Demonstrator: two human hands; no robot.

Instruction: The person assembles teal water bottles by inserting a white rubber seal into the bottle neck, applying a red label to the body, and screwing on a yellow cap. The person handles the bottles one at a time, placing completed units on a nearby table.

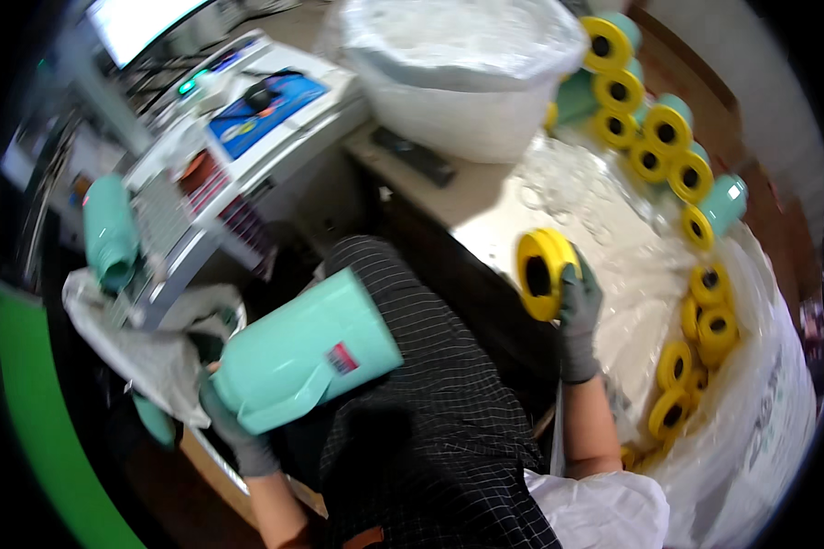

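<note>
A mint-green jug [293, 343] with a side handle and a small red label lies tilted across my lap. My left hand [233, 428], in a grey glove, is closed round its lower left end, and some of the fingers are hidden behind it. On the right, my gloved right hand [579, 316] grips a thick yellow ring [542, 273] with a dark centre, holding it up over the pale work surface. It looks like two layers stacked, though blur hides the join. The jug and the ring are well apart.
Mint-green jugs with yellow ends [666, 133] lie at the far right. A clear plastic bag [751, 421] holds several yellow rings. A white lined tub [458, 82] stands at the back. Left are a desk with a blue mat [265, 114], another green jug [110, 229] and a white bag [124, 334].
</note>
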